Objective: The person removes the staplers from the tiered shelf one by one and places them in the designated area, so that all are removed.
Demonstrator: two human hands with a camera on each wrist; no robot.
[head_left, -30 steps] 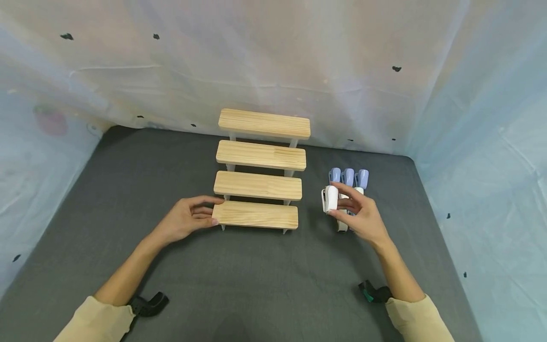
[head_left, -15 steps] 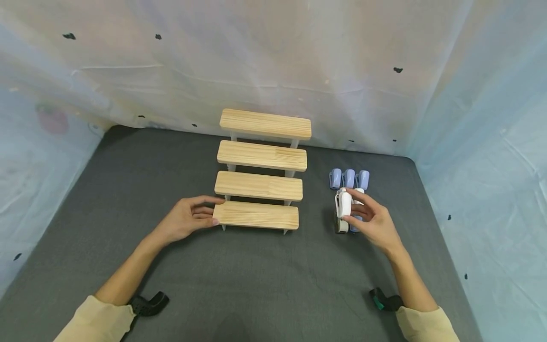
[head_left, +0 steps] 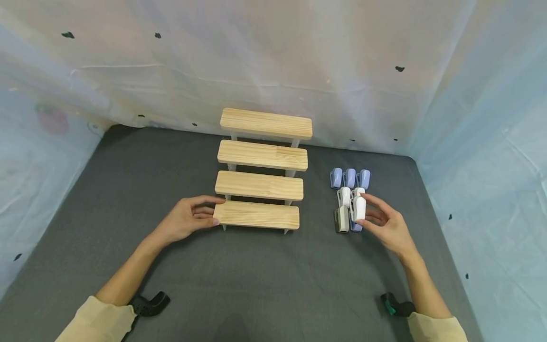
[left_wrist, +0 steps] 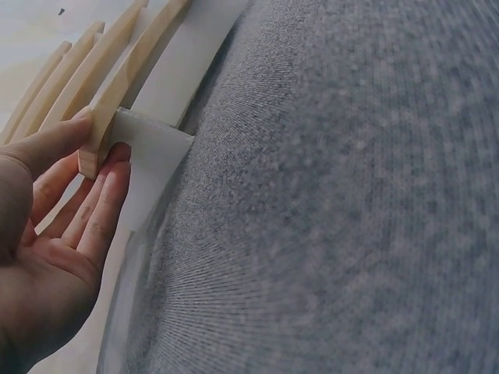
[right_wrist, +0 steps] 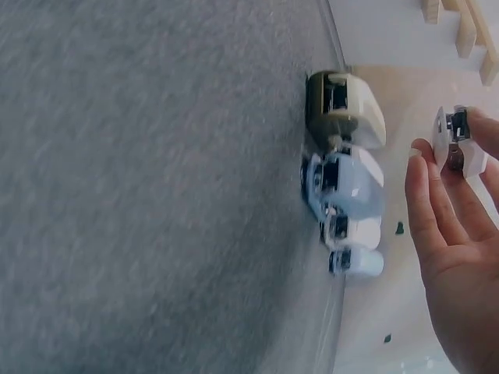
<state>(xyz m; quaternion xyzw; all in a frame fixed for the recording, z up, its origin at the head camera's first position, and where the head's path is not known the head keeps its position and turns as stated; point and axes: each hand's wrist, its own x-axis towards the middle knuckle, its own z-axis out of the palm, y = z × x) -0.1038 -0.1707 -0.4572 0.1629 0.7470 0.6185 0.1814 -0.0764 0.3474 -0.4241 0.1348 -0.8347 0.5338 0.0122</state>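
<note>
My right hand (head_left: 386, 228) pinches a small white stapler (head_left: 358, 209) between thumb and fingertips, raised off the dark cloth. In the right wrist view this stapler (right_wrist: 460, 140) is apart from the row beneath. It partly covers a blue stapler (head_left: 356, 227) and another white stapler (head_left: 358, 191) in the head view. Left of it lie a white stapler (head_left: 344, 196) and a beige stapler (head_left: 342, 219). My left hand (head_left: 188, 219) grips the left end of the lowest board of a wooden tiered shelf (head_left: 256, 214), thumb above and fingers below in the left wrist view.
Several blue staplers (head_left: 349, 178) form the back row at the right. The shelf's upper boards (head_left: 266, 123) climb toward the curtain (head_left: 273, 57) behind. Dark grey cloth (head_left: 256, 275) covers the surface, with a pale blue sheet (head_left: 491, 190) along the right side.
My right hand has moved to the right with the white stapler, uncovering the white and beige staplers on the left of the group. My left hand stays on the shelf.
</note>
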